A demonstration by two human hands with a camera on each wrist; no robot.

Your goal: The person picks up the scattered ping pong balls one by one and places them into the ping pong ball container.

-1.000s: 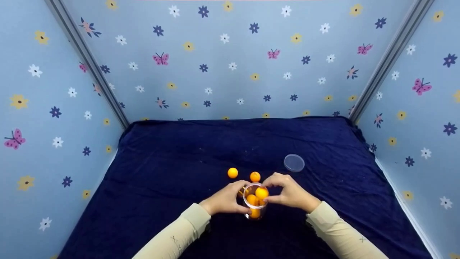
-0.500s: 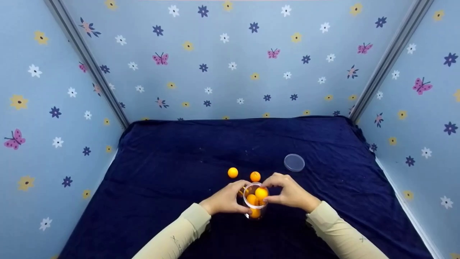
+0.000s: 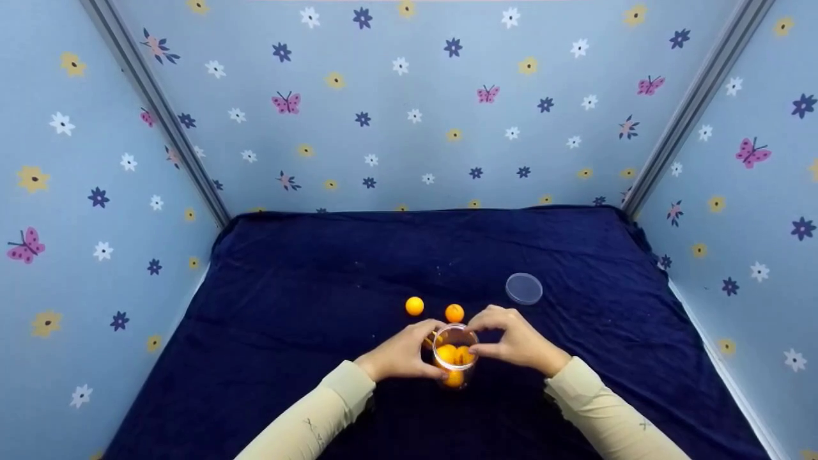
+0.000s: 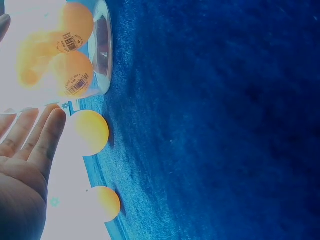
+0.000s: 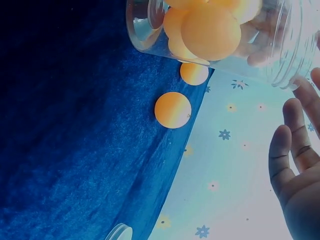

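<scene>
A clear plastic jar [image 3: 455, 368] stands upright on the dark blue cloth, with several orange table tennis balls [image 3: 447, 354] inside. My left hand [image 3: 402, 353] grips the jar from the left, thumb on the near side and fingers round the far side. At the right of the rim is my right hand [image 3: 516, 342], thumb and forefinger apart with no ball between them. One right fingertip meets the rim in the right wrist view, where the balls [image 5: 211, 32] lie piled toward the jar's bottom. Printed marks show on balls [image 4: 75, 75] in the left wrist view.
Two loose orange balls lie on the cloth beyond the jar, one at the left [image 3: 414, 306] and one nearer [image 3: 454, 313]. A round clear lid [image 3: 524, 289] lies flat behind my right hand. Flower-patterned walls [image 3: 409, 147] enclose the cloth-covered table [image 3: 307, 275].
The ball my right hand held at the rim has dropped into the jar among the others. Right thumb and forefinger now hold nothing. My left hand and the jar have stayed put.
</scene>
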